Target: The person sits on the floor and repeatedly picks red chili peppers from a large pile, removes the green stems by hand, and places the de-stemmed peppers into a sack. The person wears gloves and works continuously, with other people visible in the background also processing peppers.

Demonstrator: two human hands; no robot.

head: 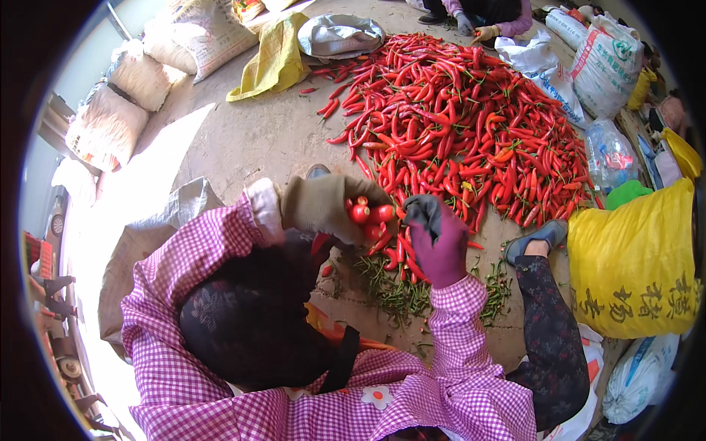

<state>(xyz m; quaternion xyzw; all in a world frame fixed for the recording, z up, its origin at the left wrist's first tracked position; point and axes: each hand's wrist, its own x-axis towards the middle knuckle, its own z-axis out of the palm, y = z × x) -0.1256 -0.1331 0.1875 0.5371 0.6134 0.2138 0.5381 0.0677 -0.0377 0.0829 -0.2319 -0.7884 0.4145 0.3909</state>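
Observation:
My left hand (331,206), in an olive-brown work glove, is closed around several red chili peppers (361,214), cut or stemless ends facing up. Right beside it, my right hand (438,234) wears a purple glove with a grey-coated palm and fingers. Its fingers are curled at the end of one held pepper; whether they pinch a stem is hidden. A large heap of red chili peppers (441,121) spreads over the concrete floor in front of me. Below my hands lie many loose green pepper stems (400,289), with several red peppers (405,256) at their edge.
A yellow woven sack (629,259) stands at my right, near my shoe (535,240). An open whitish sack (143,242) is at my left. Beyond the heap, another person's gloved hands (475,30) work. Plastic bottles (611,154) and filled sacks (606,66) line the right side.

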